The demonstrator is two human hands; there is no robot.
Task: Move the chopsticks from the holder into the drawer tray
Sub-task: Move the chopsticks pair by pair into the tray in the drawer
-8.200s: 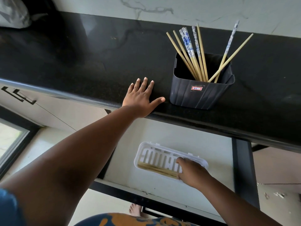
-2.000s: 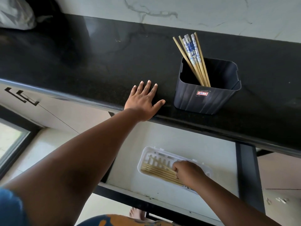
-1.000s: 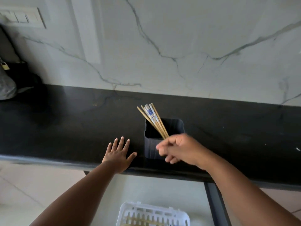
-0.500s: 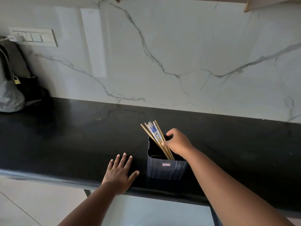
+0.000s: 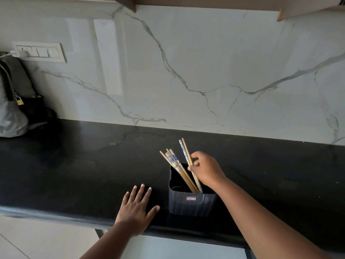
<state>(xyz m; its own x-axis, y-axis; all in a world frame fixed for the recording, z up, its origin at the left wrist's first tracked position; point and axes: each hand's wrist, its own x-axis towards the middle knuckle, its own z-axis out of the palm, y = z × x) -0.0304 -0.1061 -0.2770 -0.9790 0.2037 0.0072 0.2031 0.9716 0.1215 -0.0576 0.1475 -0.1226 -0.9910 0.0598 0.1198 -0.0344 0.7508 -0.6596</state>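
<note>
Left hand (image 5: 137, 208): flat on the black desk (image 5: 84, 165), palm down, fingers straight and spread, holding nothing; it lies near the front edge, just left of the holder.
Right hand (image 5: 204, 170): above the holder's right side, thumb and fingers pinched on a pair of chopsticks (image 5: 187, 157), one plain wood and one blue-and-white patterned, whose lower ends are inside the holder.
Holder (image 5: 192, 200): dark ribbed square tub with a small red-and-white label on its front wall, standing upright on the desk between the two hands and under the right one.
Remaining chopsticks (image 5: 174, 165): a small bundle leaning up and to the left out of the holder, just left of the right hand, free of its fingers.
Far left of the left hand: grey and black bags (image 5: 13, 109) at the desk's back, below a wall switch panel (image 5: 39, 51).
Behind both hands: white marble-veined wall (image 5: 186, 71).
</note>
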